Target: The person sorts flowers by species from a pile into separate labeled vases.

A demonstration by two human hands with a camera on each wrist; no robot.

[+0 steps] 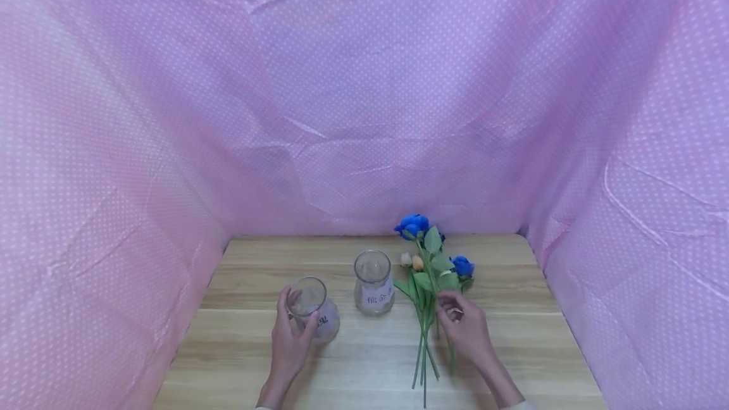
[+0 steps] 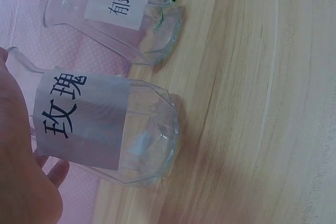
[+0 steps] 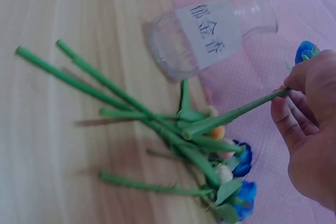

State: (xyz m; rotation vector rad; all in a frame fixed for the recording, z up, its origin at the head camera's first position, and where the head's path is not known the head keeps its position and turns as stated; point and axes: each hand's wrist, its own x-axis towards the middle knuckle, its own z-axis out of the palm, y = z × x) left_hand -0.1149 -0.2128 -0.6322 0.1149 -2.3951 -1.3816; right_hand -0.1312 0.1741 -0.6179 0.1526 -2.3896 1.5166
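- The left hand [image 1: 290, 337] curls thumb and fingers around the neck of a glass vase [image 1: 329, 333], left of the worktop's [image 1: 364, 372] middle; its paper label [image 2: 81, 121] reads 玫瑰. Whether its base sits flat I cannot tell.
- The right hand [image 1: 467, 331] pinches the stem [image 3: 236, 113] of a blue flower [image 1: 412, 226], its bloom showing against the worktop's back edge in the head view.
- A second vase [image 1: 374, 283], marked 郁金香, stands upright near the worktop's middle, in the way between the gripped vase and the flowers.
- Beneath the pinched stem, more flowers lie crossed on the worktop's right half: another blue bloom [image 1: 462, 266] towards the right edge, peach and pale buds [image 1: 417, 262] beside the second vase, and green stems [image 1: 424, 347] pointing away from the back edge.
- Pink dotted cloth [image 1: 364, 81] hangs behind the back edge and along both side edges.
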